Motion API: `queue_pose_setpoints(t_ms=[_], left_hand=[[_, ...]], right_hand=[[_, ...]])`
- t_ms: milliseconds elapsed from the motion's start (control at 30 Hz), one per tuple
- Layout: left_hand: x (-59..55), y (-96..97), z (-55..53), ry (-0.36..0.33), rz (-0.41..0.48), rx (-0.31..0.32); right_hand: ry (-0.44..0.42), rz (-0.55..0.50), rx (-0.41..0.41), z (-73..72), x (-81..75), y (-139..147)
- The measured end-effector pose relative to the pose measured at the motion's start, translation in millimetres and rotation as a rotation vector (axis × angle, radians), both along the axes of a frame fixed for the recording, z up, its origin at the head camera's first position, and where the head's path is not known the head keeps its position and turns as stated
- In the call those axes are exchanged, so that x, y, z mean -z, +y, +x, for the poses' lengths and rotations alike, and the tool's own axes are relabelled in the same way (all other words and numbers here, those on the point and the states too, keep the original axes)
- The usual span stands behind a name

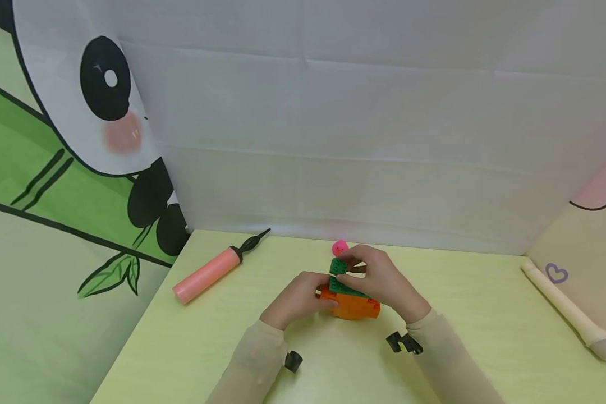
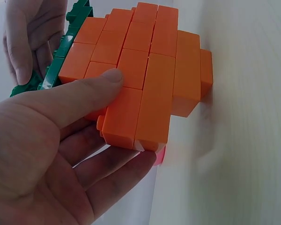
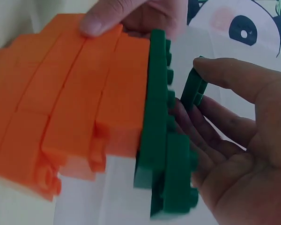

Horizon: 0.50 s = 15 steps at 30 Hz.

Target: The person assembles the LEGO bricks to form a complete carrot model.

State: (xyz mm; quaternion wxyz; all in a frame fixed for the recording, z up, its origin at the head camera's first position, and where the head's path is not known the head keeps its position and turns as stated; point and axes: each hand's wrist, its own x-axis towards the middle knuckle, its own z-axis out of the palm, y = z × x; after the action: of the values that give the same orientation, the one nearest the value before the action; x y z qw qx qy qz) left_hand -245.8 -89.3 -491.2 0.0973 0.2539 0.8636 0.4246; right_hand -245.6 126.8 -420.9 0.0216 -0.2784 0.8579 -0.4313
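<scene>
My left hand (image 1: 301, 296) grips a build of stacked orange toy bricks (image 1: 356, 307), its thumb lying along the bricks' face in the left wrist view. A row of green bricks (image 3: 154, 112) tops the orange ones. One more green brick (image 3: 177, 176) sits on that row, at the lower end in the right wrist view. Just above the row, my right hand (image 1: 379, 276) pinches a small green brick (image 3: 193, 88) between thumb and fingers. A gap shows between that brick and the row in the right wrist view.
On the pale yellow table (image 1: 485, 314), a pink hand pump (image 1: 209, 276) with a black nozzle lies to the left. Behind the bricks is a small pink round thing (image 1: 340, 247). A rolled cream sheet (image 1: 565, 306) runs along the right edge. A white sheet (image 1: 333, 140) hangs behind.
</scene>
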Motion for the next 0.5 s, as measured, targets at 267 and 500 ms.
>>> queue_pose_setpoints(t_ms=[267, 500], left_hand=[[2.1, -1.0, -1.3, 0.030, 0.014, 0.014], [7.5, -2.6, -3.3, 0.009, 0.016, 0.008]], right_hand=[[0.007, 0.026, -0.041, 5.4, 6.8, -9.8], [0.069, 0.072, -0.039, 7.8, 15.0, -8.6]])
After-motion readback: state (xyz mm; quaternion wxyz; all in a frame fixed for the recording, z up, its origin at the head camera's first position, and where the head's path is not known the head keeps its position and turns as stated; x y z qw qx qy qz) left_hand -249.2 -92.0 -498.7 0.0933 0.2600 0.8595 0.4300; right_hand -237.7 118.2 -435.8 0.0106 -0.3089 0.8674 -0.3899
